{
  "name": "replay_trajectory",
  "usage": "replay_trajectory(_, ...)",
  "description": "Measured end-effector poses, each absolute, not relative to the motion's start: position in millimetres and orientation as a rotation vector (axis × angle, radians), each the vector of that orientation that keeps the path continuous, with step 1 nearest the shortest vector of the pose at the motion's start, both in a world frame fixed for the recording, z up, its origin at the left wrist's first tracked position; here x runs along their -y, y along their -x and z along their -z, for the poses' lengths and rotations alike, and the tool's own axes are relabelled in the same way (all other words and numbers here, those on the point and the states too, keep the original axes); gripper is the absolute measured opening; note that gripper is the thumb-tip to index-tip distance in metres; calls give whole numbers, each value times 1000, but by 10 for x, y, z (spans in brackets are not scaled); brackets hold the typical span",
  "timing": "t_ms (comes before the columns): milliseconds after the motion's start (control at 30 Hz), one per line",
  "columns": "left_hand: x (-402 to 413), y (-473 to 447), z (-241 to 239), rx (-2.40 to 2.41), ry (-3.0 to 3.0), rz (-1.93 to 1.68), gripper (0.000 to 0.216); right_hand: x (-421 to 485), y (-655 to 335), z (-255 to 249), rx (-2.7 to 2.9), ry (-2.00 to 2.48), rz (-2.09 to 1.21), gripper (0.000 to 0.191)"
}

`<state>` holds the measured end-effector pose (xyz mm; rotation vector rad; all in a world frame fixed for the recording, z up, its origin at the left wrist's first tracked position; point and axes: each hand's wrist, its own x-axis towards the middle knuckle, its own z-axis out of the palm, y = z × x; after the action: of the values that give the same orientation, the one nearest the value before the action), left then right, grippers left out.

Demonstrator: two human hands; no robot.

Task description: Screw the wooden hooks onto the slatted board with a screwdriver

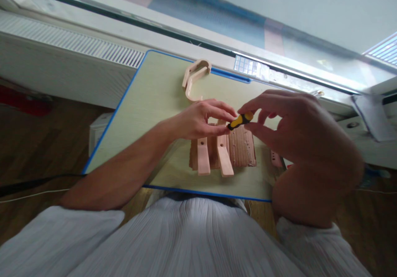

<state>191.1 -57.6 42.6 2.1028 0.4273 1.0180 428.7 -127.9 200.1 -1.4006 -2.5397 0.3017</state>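
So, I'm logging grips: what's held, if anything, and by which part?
The right hand holds a screwdriver by its handle; whether the left hand grips anything is unclear.

The premises present as a room in a home, as evidenced by a white, grille-topped panel radiator (pixel 58 66) beneath a white-framed window (pixel 229 16), brown wood-plank flooring (pixel 66 130) and a pale, blue-edged tabletop (pixel 142 103) set close to that window, exact room use undetermined.
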Motion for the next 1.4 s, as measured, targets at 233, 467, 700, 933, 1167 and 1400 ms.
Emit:
replay_trajectory(233,596,-1932,-447,-426,-2075,-1047,30,1268,-4271,-1988,2462,1544,-335,11)
replay_trajectory(467,603,-1963,-416,-429,-1960,-1055,29,1207,-4043,-1825,2403,1614,-121,37)
replay_trajectory(700,618,-1943,-477,-455,-1967,-1007,21,1214,-3958,-1739,2380,1650,-162,31)
replay_trajectory(933,626,-1935,-487,-493,-2046,-986,25,1275,-4165,-1955,2582,1385,-376,24)
replay_trajectory(1167,619,-1921,-510,-461,-1999,-1012,36,1246,-4179,-1936,2528,1567,-265,12)
replay_trajectory(1400,627,-1911,-532,-487,-2007,-1012,28,1187,-4098,-1864,2435,1676,-141,42)
